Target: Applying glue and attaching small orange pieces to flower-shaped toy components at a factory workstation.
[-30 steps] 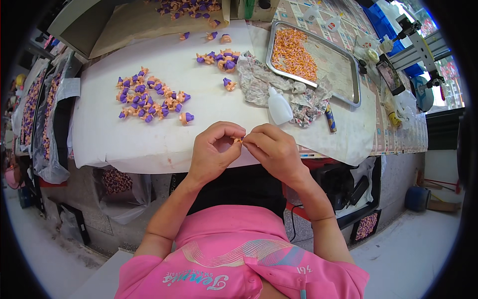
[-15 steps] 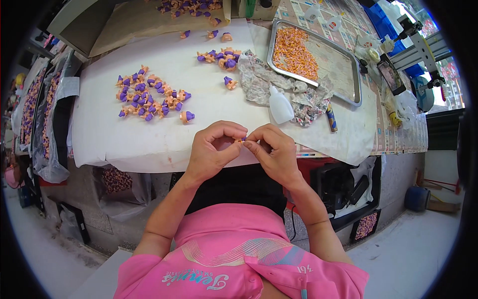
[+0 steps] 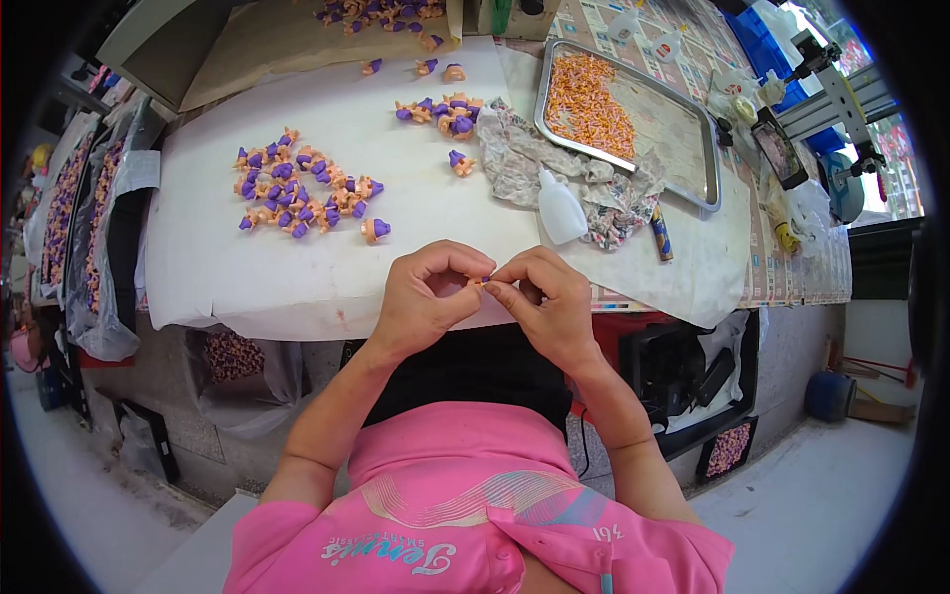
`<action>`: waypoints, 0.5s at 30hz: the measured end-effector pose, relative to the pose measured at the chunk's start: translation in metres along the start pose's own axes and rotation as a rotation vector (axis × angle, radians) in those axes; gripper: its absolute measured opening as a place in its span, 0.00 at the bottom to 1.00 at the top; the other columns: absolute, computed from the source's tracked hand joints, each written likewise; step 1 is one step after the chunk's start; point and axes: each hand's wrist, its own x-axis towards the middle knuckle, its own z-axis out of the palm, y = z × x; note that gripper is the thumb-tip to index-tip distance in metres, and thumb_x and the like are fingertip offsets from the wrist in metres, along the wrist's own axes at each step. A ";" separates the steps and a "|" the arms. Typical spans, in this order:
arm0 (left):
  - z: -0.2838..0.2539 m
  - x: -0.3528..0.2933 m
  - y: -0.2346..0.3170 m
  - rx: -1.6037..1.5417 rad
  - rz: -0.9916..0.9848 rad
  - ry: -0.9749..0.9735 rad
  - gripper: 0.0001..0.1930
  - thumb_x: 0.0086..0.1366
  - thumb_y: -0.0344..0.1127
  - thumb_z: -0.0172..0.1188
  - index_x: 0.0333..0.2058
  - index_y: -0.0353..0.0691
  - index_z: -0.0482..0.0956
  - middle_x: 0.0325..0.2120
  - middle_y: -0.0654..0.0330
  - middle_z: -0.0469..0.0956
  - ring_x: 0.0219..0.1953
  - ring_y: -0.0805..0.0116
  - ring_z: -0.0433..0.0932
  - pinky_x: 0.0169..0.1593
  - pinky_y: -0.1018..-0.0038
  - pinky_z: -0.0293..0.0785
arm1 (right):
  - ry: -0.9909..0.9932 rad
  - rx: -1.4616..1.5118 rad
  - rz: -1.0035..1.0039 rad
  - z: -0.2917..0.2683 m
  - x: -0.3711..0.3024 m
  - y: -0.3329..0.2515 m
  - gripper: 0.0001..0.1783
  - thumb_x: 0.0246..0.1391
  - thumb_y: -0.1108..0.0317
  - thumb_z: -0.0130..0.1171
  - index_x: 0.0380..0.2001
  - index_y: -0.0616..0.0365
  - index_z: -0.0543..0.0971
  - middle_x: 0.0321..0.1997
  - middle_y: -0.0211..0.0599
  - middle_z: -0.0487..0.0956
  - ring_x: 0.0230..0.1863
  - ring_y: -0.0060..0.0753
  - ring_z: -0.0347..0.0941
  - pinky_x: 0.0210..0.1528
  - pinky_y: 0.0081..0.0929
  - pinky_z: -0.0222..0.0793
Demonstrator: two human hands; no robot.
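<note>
My left hand (image 3: 421,302) and my right hand (image 3: 552,307) meet fingertip to fingertip over the near edge of the white-covered table. Between the left thumb and forefinger is a small purple-and-peach plastic figure piece (image 3: 481,279), mostly covered by fingers. The right thumb and forefinger pinch at its side; whether they hold a separate tiny part is hidden. Beyond my left hand lies a loose group of similar purple-and-peach pieces (image 3: 302,193). One single piece (image 3: 375,230) sits closest to that hand. A white squeeze bottle (image 3: 561,210) lies just past my right hand.
A crumpled patterned cloth (image 3: 520,153) touches a metal tray (image 3: 709,163) holding many tiny orange pieces (image 3: 586,109). A small dark tube (image 3: 661,236) lies right of the bottle. More figure pieces (image 3: 442,111) lie farther back. A phone (image 3: 779,148) hangs on a stand at right.
Both hands stay together in nearly the same place, with only slight finger movement around the figure piece. The view has shifted a little; the table items lie as before.
</note>
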 end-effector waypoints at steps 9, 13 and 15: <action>0.006 0.001 -0.002 -0.071 0.027 0.001 0.10 0.54 0.17 0.57 0.36 0.30 0.79 0.42 0.57 0.76 0.44 0.74 0.76 0.51 0.77 0.73 | 0.008 0.106 0.021 -0.003 -0.003 0.007 0.05 0.49 0.75 0.67 0.31 0.62 0.81 0.31 0.31 0.78 0.20 0.15 0.66 0.22 0.18 0.61; 0.008 0.004 0.002 -0.077 0.035 -0.013 0.11 0.56 0.15 0.54 0.37 0.31 0.76 0.43 0.56 0.74 0.40 0.77 0.72 0.46 0.79 0.71 | 0.014 0.116 0.033 -0.006 -0.001 0.007 0.05 0.50 0.75 0.67 0.31 0.62 0.81 0.32 0.31 0.78 0.21 0.15 0.66 0.22 0.17 0.61; 0.009 0.007 0.002 -0.064 0.044 -0.025 0.11 0.56 0.15 0.55 0.37 0.32 0.76 0.44 0.57 0.73 0.38 0.79 0.71 0.45 0.81 0.70 | 0.006 0.126 0.045 -0.008 0.001 0.009 0.05 0.50 0.75 0.66 0.32 0.61 0.81 0.32 0.31 0.78 0.21 0.15 0.66 0.23 0.17 0.61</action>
